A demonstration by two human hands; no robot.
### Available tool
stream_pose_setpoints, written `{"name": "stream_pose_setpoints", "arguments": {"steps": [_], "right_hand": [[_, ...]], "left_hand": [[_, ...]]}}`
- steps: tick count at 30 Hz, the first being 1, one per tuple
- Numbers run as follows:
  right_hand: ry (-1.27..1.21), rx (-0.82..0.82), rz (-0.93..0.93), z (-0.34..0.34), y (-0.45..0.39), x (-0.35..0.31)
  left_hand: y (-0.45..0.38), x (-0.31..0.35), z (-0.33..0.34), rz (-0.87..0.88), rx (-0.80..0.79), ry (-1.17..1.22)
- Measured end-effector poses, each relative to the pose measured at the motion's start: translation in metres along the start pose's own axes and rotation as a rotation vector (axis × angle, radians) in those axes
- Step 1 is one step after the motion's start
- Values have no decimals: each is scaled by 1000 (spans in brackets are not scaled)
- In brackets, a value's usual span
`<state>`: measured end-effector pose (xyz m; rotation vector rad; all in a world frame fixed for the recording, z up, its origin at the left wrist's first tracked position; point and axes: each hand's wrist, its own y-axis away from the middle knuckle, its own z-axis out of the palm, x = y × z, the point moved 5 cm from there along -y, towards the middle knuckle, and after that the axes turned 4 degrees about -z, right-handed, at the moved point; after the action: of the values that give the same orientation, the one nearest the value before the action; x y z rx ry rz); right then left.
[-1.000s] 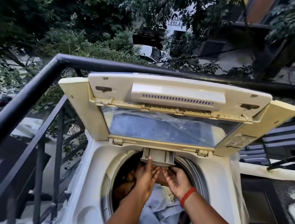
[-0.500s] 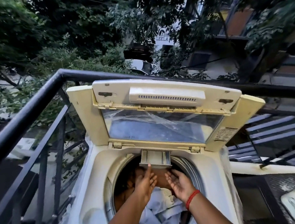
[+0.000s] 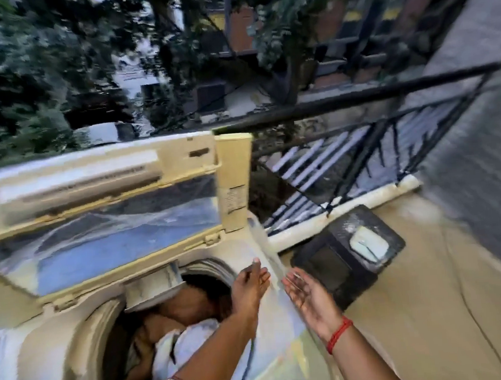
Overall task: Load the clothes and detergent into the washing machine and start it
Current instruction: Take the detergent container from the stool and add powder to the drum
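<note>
Both hands hover empty over the right rim of the washing machine (image 3: 290, 363), fingers spread and palms turned toward each other with a gap between them, holding nothing. The left hand (image 3: 248, 286) sits just above the drum's edge, the right hand (image 3: 308, 296) a little beyond it, out over the floor side. Below and to the left of the left hand, the clothes (image 3: 183, 345) lie heaped in the drum (image 3: 86, 361), pale fabric on top of darker pieces, so loading looks largely done. Up and left of the hands, the lid (image 3: 100, 201) stands propped open, which keeps the opening free for reaching in. A small drawer-like tray (image 3: 153, 290) juts out under the lid's hinge, near the left hand's fingertips; it is probably there for detergent, though blur hides whether it holds any. Beyond the right hand, on the floor, rests a dark flat box (image 3: 335, 261) with a pale pad (image 3: 369, 243) on top; what it is cannot be told. The open, turned-out hands suggest a reach toward that side, perhaps for detergent.
</note>
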<state>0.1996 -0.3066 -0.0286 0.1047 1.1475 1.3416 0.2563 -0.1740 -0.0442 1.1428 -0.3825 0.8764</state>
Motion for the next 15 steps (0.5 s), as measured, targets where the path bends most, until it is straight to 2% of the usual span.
{"name": "stream_pose_setpoints", "arguments": {"steps": [4,8,11,15], "right_hand": [[-37,-7,-135,-44,-7,-64],[-31,91,-196,-107,-38,-119],[-28,197,-188,-173,-81,-150],[-12,294,-178,-224,-119,-177]], "left_hand": [[-4,-22,83,13,-138,-238],[-21,-52,157,30,-232,-497],[-58,-93,206,-29,-250,-580],[-116,-135,231,-87,-236,-698]]}}
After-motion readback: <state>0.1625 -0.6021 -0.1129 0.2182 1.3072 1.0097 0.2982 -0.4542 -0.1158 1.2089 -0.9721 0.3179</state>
